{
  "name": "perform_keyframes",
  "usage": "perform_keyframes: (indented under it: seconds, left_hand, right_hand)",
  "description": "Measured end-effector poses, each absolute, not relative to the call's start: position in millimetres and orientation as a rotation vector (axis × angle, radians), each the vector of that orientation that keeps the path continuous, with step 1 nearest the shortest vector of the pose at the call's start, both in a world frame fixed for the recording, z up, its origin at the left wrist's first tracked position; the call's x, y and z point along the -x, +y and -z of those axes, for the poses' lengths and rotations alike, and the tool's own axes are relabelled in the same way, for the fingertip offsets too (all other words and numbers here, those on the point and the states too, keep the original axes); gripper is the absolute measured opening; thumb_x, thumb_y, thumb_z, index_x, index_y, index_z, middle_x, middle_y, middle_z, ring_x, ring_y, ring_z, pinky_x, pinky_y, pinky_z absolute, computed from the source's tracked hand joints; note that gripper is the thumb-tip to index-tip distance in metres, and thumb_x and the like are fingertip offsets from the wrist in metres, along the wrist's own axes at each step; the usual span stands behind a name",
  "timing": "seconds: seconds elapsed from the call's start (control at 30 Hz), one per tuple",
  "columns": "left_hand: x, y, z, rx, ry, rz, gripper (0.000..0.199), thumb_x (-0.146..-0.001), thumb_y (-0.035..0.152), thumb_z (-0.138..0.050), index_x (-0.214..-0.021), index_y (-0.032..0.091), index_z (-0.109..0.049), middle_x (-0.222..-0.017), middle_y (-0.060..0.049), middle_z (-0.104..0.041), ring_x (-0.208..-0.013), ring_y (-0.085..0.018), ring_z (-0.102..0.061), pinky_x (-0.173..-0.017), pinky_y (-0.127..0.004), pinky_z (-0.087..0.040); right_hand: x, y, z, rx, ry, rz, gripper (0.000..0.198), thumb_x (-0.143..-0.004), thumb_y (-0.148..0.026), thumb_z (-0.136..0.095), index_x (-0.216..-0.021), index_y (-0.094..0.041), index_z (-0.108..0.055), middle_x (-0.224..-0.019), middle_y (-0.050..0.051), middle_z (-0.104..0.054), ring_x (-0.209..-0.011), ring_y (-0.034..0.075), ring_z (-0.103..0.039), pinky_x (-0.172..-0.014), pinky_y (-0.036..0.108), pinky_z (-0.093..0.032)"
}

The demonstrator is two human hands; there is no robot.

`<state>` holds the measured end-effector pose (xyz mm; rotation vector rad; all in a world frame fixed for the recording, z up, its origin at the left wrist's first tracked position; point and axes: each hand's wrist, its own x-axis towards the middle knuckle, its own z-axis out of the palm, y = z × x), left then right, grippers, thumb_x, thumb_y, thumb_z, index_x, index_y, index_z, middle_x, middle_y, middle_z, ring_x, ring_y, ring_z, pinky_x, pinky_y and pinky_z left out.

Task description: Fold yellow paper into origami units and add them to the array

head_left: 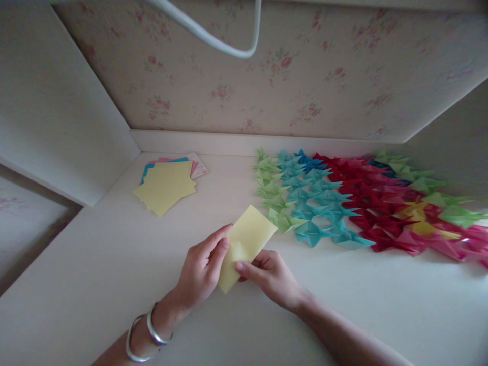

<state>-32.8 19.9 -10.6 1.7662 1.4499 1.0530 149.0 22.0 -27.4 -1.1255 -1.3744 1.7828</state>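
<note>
Head view: yellow paper (249,234) sits between both hands, over the white table (152,274), long axis slanting near-left to far-right. Left hand (203,264) grips its left edge, thumb on top. Right hand (272,279) pinches the lower right edge, thumb on top, fingers curled under. Both touching, so neither is nearer. Underside hidden; might be doubled over, can't be sure. Paper pile (165,185) beyond, to the left; folded paper shapes (366,195) in rows, right.

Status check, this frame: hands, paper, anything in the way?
Left hand, right hand: both gripping yellow origami paper. Paper slanted, origami cranes to right. Nothing blocking.
</note>
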Motion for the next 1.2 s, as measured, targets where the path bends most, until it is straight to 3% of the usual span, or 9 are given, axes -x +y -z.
perform_keyframes:
  seconds: [0.37,0.63,0.83,0.9,0.97,1.07,1.2]
  left_hand:
    - [31,21,11,-1.772,1.462,-1.067,0.036,-0.099,0.032,-0.047,-0.128,0.017,-0.063,-0.12,-0.008,-0.074,-0.097,-0.018,-0.072,-0.082,-0.021,-0.055]
    - [30,20,10,-1.748,1.488,-1.088,0.036,-0.099,0.033,-0.048,-0.128,0.017,-0.062,-0.123,-0.009,-0.072,-0.107,-0.021,-0.069,-0.089,-0.025,-0.054]
    - [31,20,10,-1.674,1.467,-1.045,0.041,-0.097,0.036,-0.051,-0.132,0.017,-0.057,-0.122,-0.01,-0.072,-0.096,-0.02,-0.072,-0.08,-0.024,-0.057]
    - [30,21,10,-1.64,1.415,-1.011,0.048,-0.094,0.038,-0.056,-0.137,0.017,-0.052,-0.121,-0.01,-0.072,-0.091,-0.019,-0.073,-0.075,-0.022,-0.058]
    - [30,22,9,-1.615,1.391,-0.987,0.053,-0.093,0.039,-0.059,-0.14,0.017,-0.049,-0.119,-0.01,-0.072,-0.088,-0.019,-0.073,-0.07,-0.022,-0.059]
    - [30,24,6,-1.619,1.382,-0.952,0.043,-0.094,0.039,-0.057,-0.132,0.018,-0.056,-0.105,-0.007,-0.075,-0.08,-0.018,-0.073,-0.065,-0.021,-0.057]
    - [31,24,3,-1.63,1.359,-0.913,0.032,-0.094,0.038,-0.056,-0.12,0.02,-0.063,-0.085,-0.003,-0.075,-0.066,-0.016,-0.069,-0.055,-0.019,-0.054]
  right_hand:
    - [-146,20,20,1.107,-1.412,-1.93,0.033,-0.077,-0.044,-0.074,-0.07,-0.012,-0.074,-0.067,0.004,-0.069,-0.056,0.011,-0.056,-0.056,0.022,-0.043]
    - [-146,17,16,1.086,-1.51,-1.93,0.026,-0.078,-0.035,-0.073,-0.065,-0.013,-0.067,-0.057,-0.004,-0.053,-0.05,0.007,-0.036,-0.047,0.022,-0.025]
    - [-146,17,13,1.076,-1.61,-1.883,0.041,-0.078,-0.032,-0.073,-0.048,-0.016,-0.05,-0.049,-0.008,-0.036,-0.047,0.006,-0.025,-0.045,0.024,-0.016]
    - [-147,16,15,1.08,-1.564,-1.917,0.035,-0.077,-0.034,-0.074,-0.051,-0.016,-0.059,-0.049,-0.007,-0.044,-0.046,0.006,-0.03,-0.045,0.023,-0.02]
    - [-147,16,17,1.095,-1.483,-1.957,0.028,-0.078,-0.037,-0.073,-0.062,-0.015,-0.07,-0.056,-0.003,-0.06,-0.048,0.008,-0.045,-0.048,0.022,-0.033]
    - [-148,15,18,1.101,-1.404,-1.986,0.032,-0.082,-0.045,-0.069,-0.076,-0.015,-0.078,-0.071,0.006,-0.075,-0.062,0.016,-0.066,-0.064,0.027,-0.05]
    - [-150,18,18,1.113,-1.455,-1.892,0.04,-0.085,-0.049,-0.065,-0.073,-0.013,-0.079,-0.073,0.009,-0.077,-0.067,0.019,-0.069,-0.067,0.029,-0.052]
